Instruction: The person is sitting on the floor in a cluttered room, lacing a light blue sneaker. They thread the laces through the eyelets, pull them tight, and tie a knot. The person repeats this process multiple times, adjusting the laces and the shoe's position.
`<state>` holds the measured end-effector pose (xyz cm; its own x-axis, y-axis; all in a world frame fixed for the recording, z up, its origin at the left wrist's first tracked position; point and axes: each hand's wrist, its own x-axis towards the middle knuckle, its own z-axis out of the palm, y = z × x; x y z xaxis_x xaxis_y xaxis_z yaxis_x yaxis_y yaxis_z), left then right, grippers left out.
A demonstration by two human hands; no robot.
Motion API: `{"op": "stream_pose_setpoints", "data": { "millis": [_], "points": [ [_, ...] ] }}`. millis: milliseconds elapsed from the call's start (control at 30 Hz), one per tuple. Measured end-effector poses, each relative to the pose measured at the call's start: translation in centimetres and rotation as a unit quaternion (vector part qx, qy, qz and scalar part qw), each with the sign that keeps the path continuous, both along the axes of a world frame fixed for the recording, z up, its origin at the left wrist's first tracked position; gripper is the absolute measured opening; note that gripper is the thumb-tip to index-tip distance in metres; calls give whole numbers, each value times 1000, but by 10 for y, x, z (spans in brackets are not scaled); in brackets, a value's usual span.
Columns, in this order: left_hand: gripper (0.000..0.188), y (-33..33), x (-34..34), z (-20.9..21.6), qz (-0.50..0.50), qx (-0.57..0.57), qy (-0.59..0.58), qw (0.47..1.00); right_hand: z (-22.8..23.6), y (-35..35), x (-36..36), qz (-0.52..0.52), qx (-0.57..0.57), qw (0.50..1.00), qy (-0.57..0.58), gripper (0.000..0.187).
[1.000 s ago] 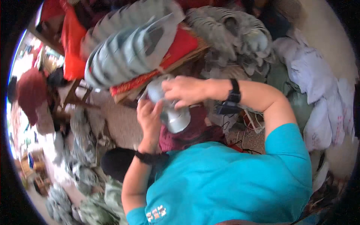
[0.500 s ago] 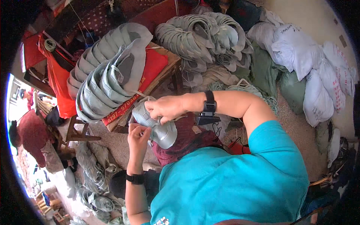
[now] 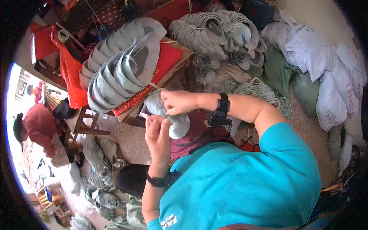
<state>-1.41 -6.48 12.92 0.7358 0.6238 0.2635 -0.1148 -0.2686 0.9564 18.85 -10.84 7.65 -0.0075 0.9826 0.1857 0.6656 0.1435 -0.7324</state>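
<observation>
A light grey mesh shoe upper (image 3: pixel 179 127) lies over my lap, partly covered by my hands. My right hand (image 3: pixel 179 102) is closed with its fingertips pinched on the middle of the upper. Close below and to the left, my left hand (image 3: pixel 156 134) is closed too, thumb against fingers at the upper's near left edge. Whatever thin piece the left fingers pinch is too small to make out. The fingertips of both hands nearly meet over the upper.
A row of nested grey shoe uppers (image 3: pixel 115 73) lies on a wooden bench (image 3: pixel 174 67) with a red sheet (image 3: pixel 168 57). More bundled uppers (image 3: pixel 214 34) are piled behind, near cord coils (image 3: pixel 257 90). White sacks (image 3: pixel 306 50) stand at right; grey bundles (image 3: pixel 101 165) cover floor at left.
My left hand has turned and moved up and right toward my right hand, its fingers now closed tighter. The whole view has shifted a little, so the bench sits farther right.
</observation>
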Motion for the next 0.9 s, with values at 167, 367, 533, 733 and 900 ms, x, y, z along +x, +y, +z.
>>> {"op": "stream_pose_setpoints", "data": {
  "millis": [167, 367, 533, 733, 900],
  "points": [
    [18, 32, -13, -7, -31, -177, 59, 982, -19, 5, -22, -178, 57, 976, 112, 23],
    [17, 60, -3, -22, -23, -207, 18, 978, 4, 6, -31, -199, 173, 964, 34, 15],
    [17, 57, 9, -27, -67, -314, -25, 947, 55, 18, -37, -201, 172, 940, 215, 17],
    [10, 62, 22, -9, -154, -425, -119, 884, 73, 28, -34, -167, 169, 964, 119, 16],
    [9, 66, 18, 16, -125, -379, -133, 907, 85, 28, -37, -150, 152, 957, 197, 16]
  ]
}}
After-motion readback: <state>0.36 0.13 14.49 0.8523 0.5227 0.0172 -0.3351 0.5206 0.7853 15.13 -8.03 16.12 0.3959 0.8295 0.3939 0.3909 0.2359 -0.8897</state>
